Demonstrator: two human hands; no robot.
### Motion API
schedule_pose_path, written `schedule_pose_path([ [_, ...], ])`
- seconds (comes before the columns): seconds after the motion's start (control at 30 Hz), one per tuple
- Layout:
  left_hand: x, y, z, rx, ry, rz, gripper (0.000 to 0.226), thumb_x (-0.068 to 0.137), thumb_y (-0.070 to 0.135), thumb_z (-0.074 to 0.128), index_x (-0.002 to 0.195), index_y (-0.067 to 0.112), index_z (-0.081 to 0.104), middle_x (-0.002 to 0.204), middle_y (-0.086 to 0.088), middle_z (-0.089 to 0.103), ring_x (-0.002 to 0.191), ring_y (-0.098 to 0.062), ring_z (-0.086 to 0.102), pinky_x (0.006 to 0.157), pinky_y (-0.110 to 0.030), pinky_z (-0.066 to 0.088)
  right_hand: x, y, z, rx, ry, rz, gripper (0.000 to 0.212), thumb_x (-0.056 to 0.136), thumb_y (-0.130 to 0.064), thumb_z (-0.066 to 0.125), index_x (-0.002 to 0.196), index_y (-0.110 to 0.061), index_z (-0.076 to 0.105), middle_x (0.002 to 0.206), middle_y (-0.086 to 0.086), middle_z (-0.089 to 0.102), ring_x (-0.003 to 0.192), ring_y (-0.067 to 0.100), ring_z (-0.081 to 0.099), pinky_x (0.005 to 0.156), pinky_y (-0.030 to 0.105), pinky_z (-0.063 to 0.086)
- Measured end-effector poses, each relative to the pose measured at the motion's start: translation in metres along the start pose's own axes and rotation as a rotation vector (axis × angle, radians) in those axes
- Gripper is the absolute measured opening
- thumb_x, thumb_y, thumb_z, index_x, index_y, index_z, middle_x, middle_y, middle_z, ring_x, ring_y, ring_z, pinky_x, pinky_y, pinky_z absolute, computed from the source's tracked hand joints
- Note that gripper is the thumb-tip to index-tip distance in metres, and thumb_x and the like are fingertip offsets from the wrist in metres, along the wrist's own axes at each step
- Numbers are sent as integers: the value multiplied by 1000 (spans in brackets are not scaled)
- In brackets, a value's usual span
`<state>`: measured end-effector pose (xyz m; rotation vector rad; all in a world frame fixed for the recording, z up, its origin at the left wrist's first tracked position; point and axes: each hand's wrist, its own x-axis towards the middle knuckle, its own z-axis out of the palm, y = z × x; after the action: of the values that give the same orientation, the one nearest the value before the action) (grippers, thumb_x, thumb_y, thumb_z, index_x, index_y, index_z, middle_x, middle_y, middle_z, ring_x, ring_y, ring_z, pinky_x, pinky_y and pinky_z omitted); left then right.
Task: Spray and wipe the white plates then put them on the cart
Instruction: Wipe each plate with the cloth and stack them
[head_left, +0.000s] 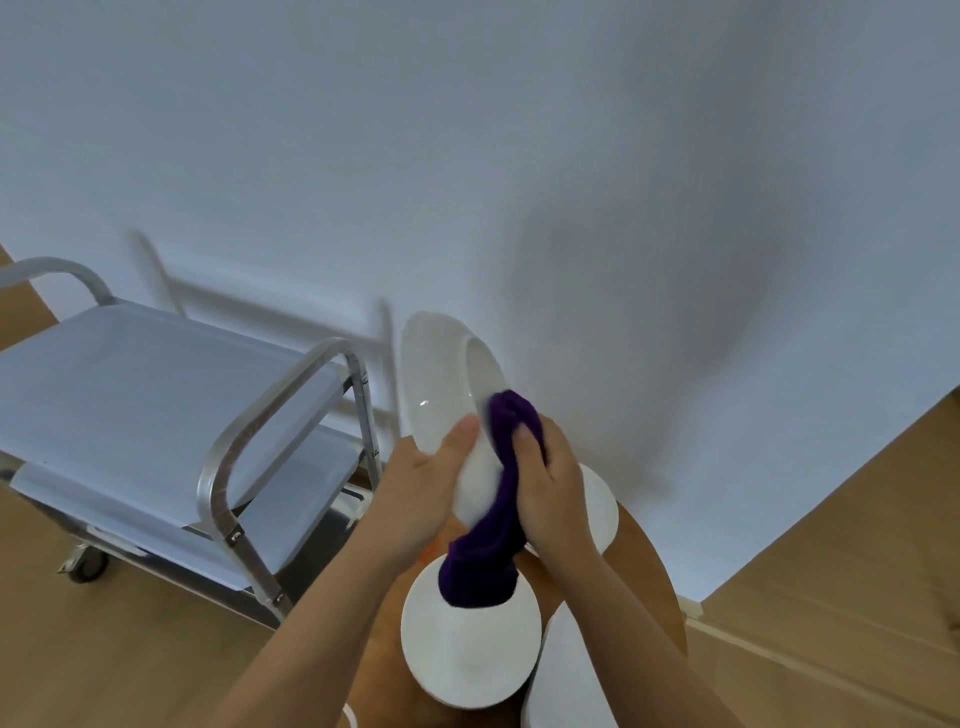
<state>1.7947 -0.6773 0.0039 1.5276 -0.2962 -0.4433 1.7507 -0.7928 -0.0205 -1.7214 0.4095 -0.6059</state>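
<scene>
A white plate is held up on edge, tilted, above a small wooden table. My left hand grips its lower rim, thumb on the inner face. My right hand holds a purple cloth against the plate's right side; the cloth hangs down below the hand. More white plates lie on the table: one under the cloth, one behind my right hand, one at the bottom edge. The metal cart stands to the left. No spray bottle is in view.
The cart has a grey top shelf, a lower shelf, tubular handles and castors. A white wall rises behind the table. Wooden floor shows to the right and under the cart.
</scene>
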Motion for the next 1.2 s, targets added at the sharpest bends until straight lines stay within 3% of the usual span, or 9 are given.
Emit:
schedule_pose_path([
  [0.23, -7, -9, -4, 498, -253, 156, 53, 74, 82, 42, 80, 32, 60, 70, 16, 66, 66, -3, 65, 61, -28, 55, 17, -17, -14, 448, 11, 510, 42, 93, -52, 40, 96, -24, 70, 91, 5, 73, 79, 21, 71, 62, 34, 58],
  [0.33, -4, -7, -2, 803, -367, 233, 39, 84, 70, 37, 72, 34, 47, 60, 11, 56, 53, -4, 54, 56, -28, 49, 24, -31, -30, 720, -83, 461, 64, 78, -72, 45, 94, -18, 74, 93, 9, 73, 82, 24, 71, 61, 34, 56],
  [0.43, -1, -3, 1, 1121, -403, 320, 36, 93, 60, 33, 110, 33, 51, 84, 13, 56, 70, -10, 55, 75, -31, 52, 27, -37, -36, 625, -172, 477, 82, 53, -80, 58, 108, -20, 69, 105, 10, 71, 96, 29, 67, 71, 39, 56],
  [0.5, 1, -3, 1, 1331, -424, 395, 58, 95, 60, 27, 146, 32, 23, 108, 9, 57, 86, -14, 59, 83, -33, 50, 28, -34, -39, 554, -179, 551, 85, 46, -71, 69, 115, -21, 62, 108, 9, 70, 98, 28, 66, 71, 38, 56],
  [0.63, 6, -9, -3, 1498, -468, 428, 74, 90, 68, 26, 152, 34, 5, 141, 4, 45, 114, -18, 55, 93, -35, 47, 25, -25, -47, 496, -129, 624, 54, 61, -41, 74, 106, -14, 63, 100, 10, 68, 92, 28, 64, 73, 37, 53],
  [0.77, 7, -8, -21, 947, -208, 206, 93, 58, 90, 39, 139, 44, 38, 133, 15, 52, 117, -8, 49, 95, -26, 36, 20, -6, -50, 658, -43, 630, 46, 54, -33, 60, 95, -13, 62, 86, 8, 62, 83, 26, 57, 70, 34, 45],
  [0.9, 22, -11, -36, 290, 392, 82, 53, 90, 44, 58, 137, 22, 48, 134, 0, 53, 116, -13, 49, 98, -34, 39, 14, 5, -52, 740, -16, 596, 33, 59, -33, 55, 85, -16, 64, 74, 3, 66, 66, 21, 63, 60, 29, 49],
  [1.03, 27, -8, -43, -584, 40, -471, 27, 95, 28, 53, 110, 9, 64, 96, -14, 73, 80, -28, 70, 78, -42, 53, 10, 10, -47, 651, -36, 631, 31, 69, -38, 54, 88, -17, 66, 72, 2, 70, 61, 19, 67, 52, 30, 52],
  [1.2, 22, -23, -48, -772, 10, -320, 34, 89, 36, 56, 112, 11, 64, 101, -14, 73, 85, -30, 72, 67, -43, 60, 20, 15, -60, 182, 219, 641, 38, 81, -52, 62, 98, -18, 62, 90, 11, 70, 85, 30, 66, 80, 43, 54],
])
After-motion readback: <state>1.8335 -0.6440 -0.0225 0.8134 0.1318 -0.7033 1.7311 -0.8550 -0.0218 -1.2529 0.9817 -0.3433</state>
